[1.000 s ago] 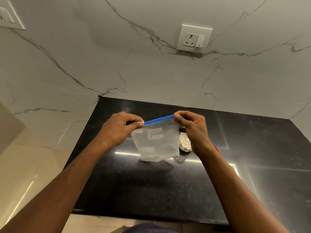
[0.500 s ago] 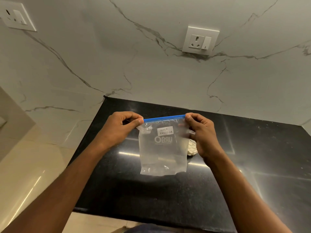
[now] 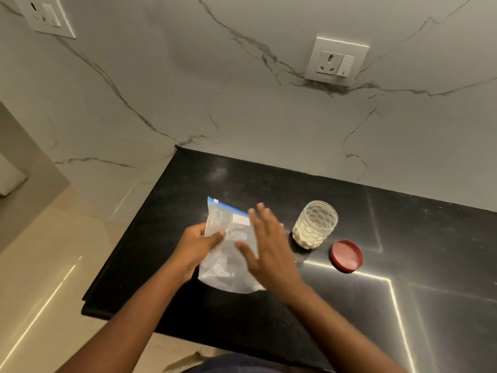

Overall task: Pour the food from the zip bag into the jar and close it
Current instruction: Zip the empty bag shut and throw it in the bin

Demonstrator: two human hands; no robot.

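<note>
While our left hand (image 3: pixel 197 244) pinches the zip bag (image 3: pixel 228 254), right hand (image 3: pixel 265 247) spread open, jar (image 3: pixel 314 224) uncapped, lid (image 3: pixel 347 255) on tabletop (image 3: pixel 403 305).

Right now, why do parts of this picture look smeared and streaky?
In the head view, the right hand is motion-blurred in front of the zip bag; bright glare lines streak across the glossy black counter; the wide lens bends the marble wall; the jar and red lid look fairly sharp.
</note>
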